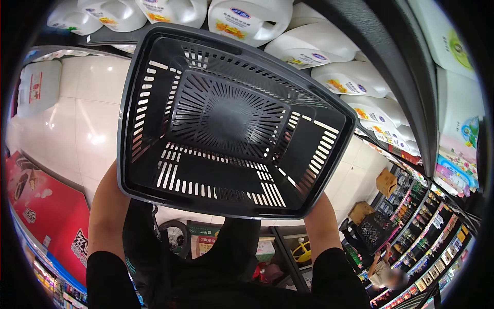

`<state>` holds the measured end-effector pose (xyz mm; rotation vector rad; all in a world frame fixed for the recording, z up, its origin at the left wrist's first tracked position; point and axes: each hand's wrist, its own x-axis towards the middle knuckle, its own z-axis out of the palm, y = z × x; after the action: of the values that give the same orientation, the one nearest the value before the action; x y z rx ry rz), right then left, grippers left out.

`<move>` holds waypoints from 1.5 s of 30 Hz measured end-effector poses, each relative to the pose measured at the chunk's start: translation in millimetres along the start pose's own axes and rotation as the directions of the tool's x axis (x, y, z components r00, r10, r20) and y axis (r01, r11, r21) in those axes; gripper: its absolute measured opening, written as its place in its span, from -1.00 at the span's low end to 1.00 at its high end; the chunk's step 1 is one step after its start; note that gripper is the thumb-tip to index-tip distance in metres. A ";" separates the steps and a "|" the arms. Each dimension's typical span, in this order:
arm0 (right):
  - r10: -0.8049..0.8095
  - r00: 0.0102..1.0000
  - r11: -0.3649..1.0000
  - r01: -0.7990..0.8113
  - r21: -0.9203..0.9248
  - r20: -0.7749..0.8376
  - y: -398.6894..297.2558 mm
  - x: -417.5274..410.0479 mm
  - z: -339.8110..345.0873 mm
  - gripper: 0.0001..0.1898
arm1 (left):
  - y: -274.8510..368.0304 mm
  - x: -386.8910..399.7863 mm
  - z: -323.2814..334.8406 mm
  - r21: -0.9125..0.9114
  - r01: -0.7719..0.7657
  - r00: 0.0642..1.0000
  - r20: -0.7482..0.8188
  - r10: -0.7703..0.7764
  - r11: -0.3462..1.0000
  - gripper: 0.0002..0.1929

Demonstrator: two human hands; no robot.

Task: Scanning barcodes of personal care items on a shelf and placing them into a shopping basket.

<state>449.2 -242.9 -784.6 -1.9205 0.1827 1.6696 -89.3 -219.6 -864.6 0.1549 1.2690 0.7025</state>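
Observation:
A black plastic shopping basket (220, 168) fills the middle of the view, its open top facing me and its slotted bottom visible with nothing lying inside. Both forearms reach up to its two short sides. Skin of my left hand (137, 145) shows through the slots of the left wall, and my right hand (307, 180) shows through those of the lower right wall. The basket is held between them from outside; most of the fingers are hidden behind it. Large white detergent jugs (247, 19) stand on a shelf just beyond the far rim.
More jugs stand on the right shelf, beneath a dark shelf edge (417, 77). A white jug (40, 87) is at the left, near a red printed display (50, 216). Lower right, another person (380, 268) is beside stocked shelves, a dark crate (374, 230) and cardboard boxes (386, 182).

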 end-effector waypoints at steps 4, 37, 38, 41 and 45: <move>0.005 1.000 1.000 -0.005 -0.018 -0.003 5.8 8.8 0.1 -0.63 | -17.8 -3.4 -28.6 -0.018 0.000 1.000 0.000 0.000 1.000 -0.62; -0.084 0.973 0.985 0.114 -0.128 0.217 -24.4 -162.4 338.4 -0.66 | 145.1 -252.1 -47.7 -0.102 -0.271 0.962 -0.052 0.267 0.957 -0.59; -0.092 0.973 0.986 0.118 -0.113 0.212 -18.1 -172.0 354.0 -0.66 | 145.0 -269.5 -73.8 -0.093 -0.271 0.963 -0.036 0.269 0.958 -0.59; -0.075 0.970 0.988 0.103 -0.112 0.233 1.7 -191.6 406.3 -0.67 | 167.0 -311.7 -149.1 -0.079 -0.280 0.960 -0.054 0.276 0.957 -0.59; -0.078 0.958 0.988 0.111 -0.106 0.275 3.9 -201.7 490.3 -0.67 | 210.9 -331.9 -238.7 -0.062 -0.318 0.947 -0.066 0.314 0.946 -0.58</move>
<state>-16.9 -52.3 -618.9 -1.7316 -0.1185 1.8917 -430.6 -304.0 -567.9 0.2863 1.2831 1.0337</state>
